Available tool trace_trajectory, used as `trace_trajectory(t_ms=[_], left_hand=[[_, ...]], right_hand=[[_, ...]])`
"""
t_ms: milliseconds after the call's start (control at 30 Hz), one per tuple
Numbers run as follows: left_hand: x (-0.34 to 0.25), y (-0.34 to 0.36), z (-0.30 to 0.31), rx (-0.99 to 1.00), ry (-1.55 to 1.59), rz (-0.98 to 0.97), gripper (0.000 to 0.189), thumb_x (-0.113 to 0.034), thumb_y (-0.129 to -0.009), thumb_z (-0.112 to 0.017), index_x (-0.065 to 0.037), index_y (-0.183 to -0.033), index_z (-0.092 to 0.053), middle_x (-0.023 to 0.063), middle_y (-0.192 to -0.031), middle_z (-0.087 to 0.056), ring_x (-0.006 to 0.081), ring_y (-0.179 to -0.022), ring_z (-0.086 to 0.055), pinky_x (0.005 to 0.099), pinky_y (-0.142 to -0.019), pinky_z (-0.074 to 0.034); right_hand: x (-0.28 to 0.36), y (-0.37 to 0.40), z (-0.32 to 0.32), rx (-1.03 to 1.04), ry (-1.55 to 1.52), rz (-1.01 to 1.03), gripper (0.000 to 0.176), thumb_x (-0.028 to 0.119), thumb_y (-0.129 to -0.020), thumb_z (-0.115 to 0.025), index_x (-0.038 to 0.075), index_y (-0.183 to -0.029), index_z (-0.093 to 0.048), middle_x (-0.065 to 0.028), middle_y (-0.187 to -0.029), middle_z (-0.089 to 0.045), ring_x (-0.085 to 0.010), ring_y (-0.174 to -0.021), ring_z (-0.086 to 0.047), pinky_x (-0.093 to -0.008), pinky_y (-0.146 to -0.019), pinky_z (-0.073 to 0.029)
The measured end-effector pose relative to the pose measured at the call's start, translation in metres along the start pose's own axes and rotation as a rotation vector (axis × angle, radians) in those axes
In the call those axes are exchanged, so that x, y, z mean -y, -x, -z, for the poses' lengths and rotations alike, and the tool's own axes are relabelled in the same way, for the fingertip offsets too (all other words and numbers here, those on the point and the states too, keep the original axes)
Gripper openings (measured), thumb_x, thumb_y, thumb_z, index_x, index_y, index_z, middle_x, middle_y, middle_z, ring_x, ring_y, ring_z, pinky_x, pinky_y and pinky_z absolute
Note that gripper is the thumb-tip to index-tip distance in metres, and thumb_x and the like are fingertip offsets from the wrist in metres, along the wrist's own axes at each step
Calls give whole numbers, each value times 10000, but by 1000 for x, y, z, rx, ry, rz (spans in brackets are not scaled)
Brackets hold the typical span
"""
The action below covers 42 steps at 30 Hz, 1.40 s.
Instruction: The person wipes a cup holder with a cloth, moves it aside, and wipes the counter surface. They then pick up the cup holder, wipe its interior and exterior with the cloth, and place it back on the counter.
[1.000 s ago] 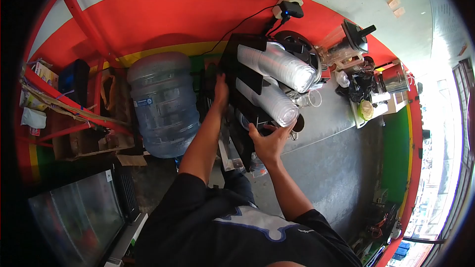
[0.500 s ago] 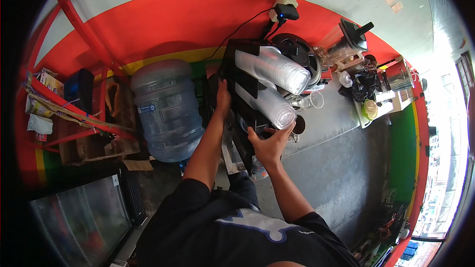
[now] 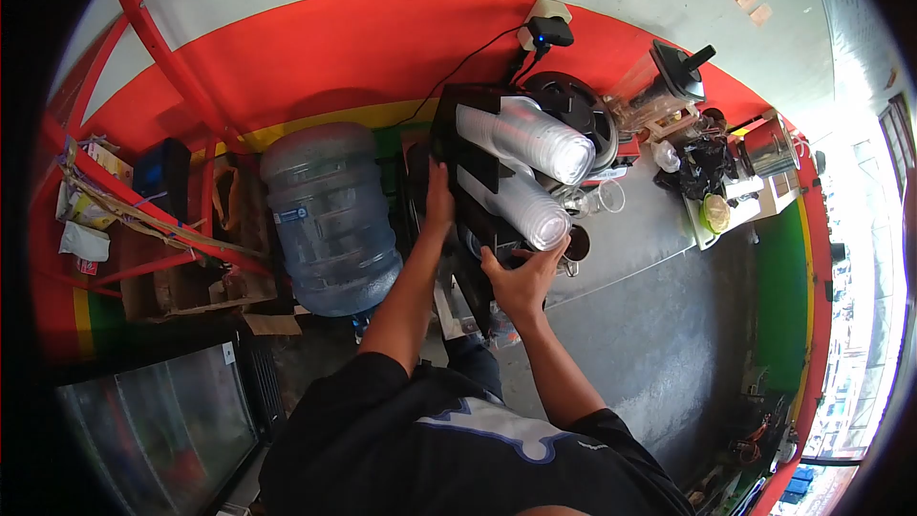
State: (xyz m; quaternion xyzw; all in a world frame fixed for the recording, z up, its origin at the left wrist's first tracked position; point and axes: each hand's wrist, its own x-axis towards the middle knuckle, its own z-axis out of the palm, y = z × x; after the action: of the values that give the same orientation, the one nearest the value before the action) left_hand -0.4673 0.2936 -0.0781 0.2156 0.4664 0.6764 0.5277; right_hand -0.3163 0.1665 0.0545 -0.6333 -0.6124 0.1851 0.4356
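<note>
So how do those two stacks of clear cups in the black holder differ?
The upper cup stack looks a little wider than the lower cup stack. The upper cup stack lies farther from the person, while the lower cup stack sits just above the right hand, whose fingers spread below its open end. Both are clear plastic, lie slanted on their sides with mouths toward the right, and sit in the same black holder.

left hand point(image 3: 438, 196): fingertips hidden behind rack point(image 3: 457, 124). right hand point(image 3: 521, 279): fingertips lost under cups point(image 3: 535, 215), so i can't read its grip. fridge point(image 3: 162, 420): cut off by lens edge. counter clutter point(image 3: 707, 182): too small to tell.
</note>
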Motion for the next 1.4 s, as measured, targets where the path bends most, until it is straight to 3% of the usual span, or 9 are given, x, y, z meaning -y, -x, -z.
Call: trace_trajectory(t_ms=[133,267,400,633,800,933,1033,1167,1400], left_hand=[[-27,-22,-2,11,9,132,654,-416,-1133,-397,-6,-1636,-318,155,-1667,-385,257,-1523,-375,347,-1246,-253],[-77,-8,-27,89,39,-124,651,-412,-1134,-392,-9,-1639,-311,153,-1672,-376,256,-1527,-366,346,-1249,-248],[-57,20,-25,98,-40,-319,648,-407,-1136,-388,-11,-1641,-304,151,-1676,-366,255,-1532,-357,346,-1251,-242],[-13,-5,-10,30,-22,18,643,-400,-1138,-380,-15,-1645,-291,147,-1685,-349,253,-1540,-341,345,-1255,-232],[-77,2,-41,108,-6,-261,640,-394,-1139,-374,-18,-1649,-282,144,-1690,-337,252,-1545,-330,345,-1258,-224],[-63,17,-34,110,-83,-385,637,-390,-1140,-369,-21,-1651,-274,142,-1695,-328,251,-1550,-321,344,-1261,-218],[-19,14,-12,66,-91,-209,635,-387,-1141,-366,-23,-1653,-269,141,-1699,-321,251,-1553,-314,344,-1263,-214],[-6,-20,3,36,-47,85,633,-382,-1142,-361,-25,-1656,-262,138,-1703,-311,250,-1558,-305,343,-1265,-208],[-58,20,-29,113,-99,-340,629,-374,-1144,-353,-29,-1660,-249,135,-1711,-294,248,-1566,-289,343,-1269,-198]], right_hand=[[-2,0,-1,-13,31,39,1187,342,-633,-960,-107,-1478,-258,-293,-1399,-402,-489,-1290,-481,-515,-1081,-427],[0,1,0,2,26,28,1198,348,-633,-960,-112,-1482,-251,-299,-1406,-399,-491,-1296,-478,-518,-1082,-425],[-1,2,0,12,-6,-32,1205,348,-638,-960,-115,-1490,-244,-299,-1412,-394,-490,-1298,-480,-522,-1084,-427],[-2,1,-1,-14,69,63,1193,337,-649,-955,-110,-1493,-240,-283,-1395,-396,-466,-1250,-517,-497,-1000,-498],[5,1,2,25,5,-1,1229,295,-672,-958,-101,-1543,-186,-274,-1457,-347,-400,-1231,-537,-427,-915,-566],[0,3,1,45,29,-19,1278,267,-692,-960,-93,-1594,-128,-273,-1531,-298,-347,-1255,-530,-369,-874,-610],[-14,2,-3,-14,109,106,1279,265,-693,-960,-92,-1596,-126,-273,-1543,-290,-341,-1241,-541,-366,-877,-606],[0,3,0,32,20,-3,1284,250,-690,-965,-94,-1599,-126,-280,-1558,-281,-334,-1209,-565,-359,-885,-593],[-3,6,0,38,22,-13,1291,244,-694,-964,-95,-1604,-114,-287,-1559,-278,-314,-1192,-568,-355,-875,-587]])
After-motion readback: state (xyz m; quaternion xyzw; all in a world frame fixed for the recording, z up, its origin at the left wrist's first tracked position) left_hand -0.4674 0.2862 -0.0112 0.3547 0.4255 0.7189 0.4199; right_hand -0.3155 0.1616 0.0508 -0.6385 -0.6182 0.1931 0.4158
